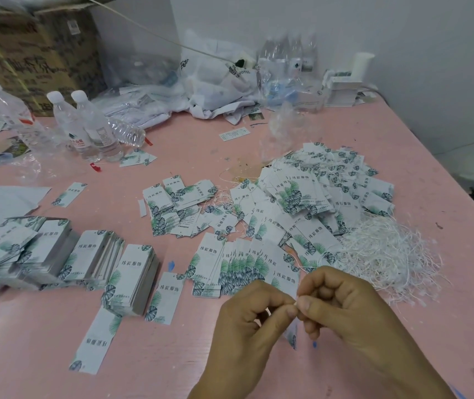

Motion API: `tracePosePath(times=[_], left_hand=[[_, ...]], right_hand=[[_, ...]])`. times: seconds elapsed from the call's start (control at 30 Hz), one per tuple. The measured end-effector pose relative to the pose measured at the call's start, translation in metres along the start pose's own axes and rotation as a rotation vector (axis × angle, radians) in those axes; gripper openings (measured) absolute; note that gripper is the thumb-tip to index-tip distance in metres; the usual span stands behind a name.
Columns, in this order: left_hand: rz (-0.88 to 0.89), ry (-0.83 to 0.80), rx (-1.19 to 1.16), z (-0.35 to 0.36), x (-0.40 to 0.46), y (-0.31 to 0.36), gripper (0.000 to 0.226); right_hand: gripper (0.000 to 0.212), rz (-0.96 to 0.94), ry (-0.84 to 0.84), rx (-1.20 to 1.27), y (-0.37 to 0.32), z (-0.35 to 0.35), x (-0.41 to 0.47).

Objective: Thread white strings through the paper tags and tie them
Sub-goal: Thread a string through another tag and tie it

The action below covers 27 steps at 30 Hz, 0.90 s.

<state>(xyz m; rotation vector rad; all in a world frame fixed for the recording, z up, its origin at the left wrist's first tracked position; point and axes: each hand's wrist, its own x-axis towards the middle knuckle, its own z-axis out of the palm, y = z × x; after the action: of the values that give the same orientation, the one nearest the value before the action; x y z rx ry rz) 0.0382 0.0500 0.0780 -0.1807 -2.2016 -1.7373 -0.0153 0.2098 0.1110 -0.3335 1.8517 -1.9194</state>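
Head view: we see both hands close together above the near edge of the pink tabletop (402, 145). Left hand (247, 326) has its fingers curled, thumb and forefinger pinching a short white string end (296, 302). Right hand (345, 306) is curled likewise and pinches the same string end from the other side; the fingertips of the two hands touch. A paper tag (292, 335) hangs just below the pinch, mostly hidden by the fingers; we cannot tell whether the string passes through it. Loose white strings (388, 251) lie in a tangled heap toward the right edge. Beside that heap, a large pile of strung tags (316, 197) spreads toward the far right. Fanned tags (244, 269) lie just beyond the hands. Stacked tags (138, 277) sit toward the left edge. Water bottles (86, 125) stand near the far left corner, before a cardboard box (28, 53).
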Motion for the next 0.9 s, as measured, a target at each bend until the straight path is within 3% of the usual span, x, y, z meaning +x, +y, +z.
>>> tracePosePath(times=[0.2,0.37,0.5,0.6,0.7,0.83,0.9], left_hand=[[0.025,-0.022,0.05,0.001,0.002,0.001,0.011],[-0.123,0.082,-0.107,0.0,0.009,0.004,0.011],[-0.278,0.066,-0.411,0.0,0.017,0.007,0.014],[-0.399,0.054,-0.651,0.003,0.024,0.007,0.014],[-0.468,0.085,-0.84,0.002,0.027,0.008,0.011],[-0.497,0.366,-1.021,-0.009,0.032,-0.007,0.019],[-0.584,0.509,-0.88,-0.013,0.028,-0.025,0.019]], right_hand=[[0.007,0.018,0.009,0.091,0.01,0.0,0.002],[0.041,-0.092,0.233,-0.094,0.034,-0.008,0.005],[0.065,-0.006,-0.075,-0.155,0.055,-0.006,0.006],[0.047,0.0,-0.113,-0.28,0.07,0.007,0.011],[0.033,0.05,-0.049,-0.204,0.079,0.02,0.011],[0.029,0.139,-0.033,-0.028,0.086,0.018,0.002],[0.024,0.165,0.001,0.101,0.089,0.013,-0.001]])
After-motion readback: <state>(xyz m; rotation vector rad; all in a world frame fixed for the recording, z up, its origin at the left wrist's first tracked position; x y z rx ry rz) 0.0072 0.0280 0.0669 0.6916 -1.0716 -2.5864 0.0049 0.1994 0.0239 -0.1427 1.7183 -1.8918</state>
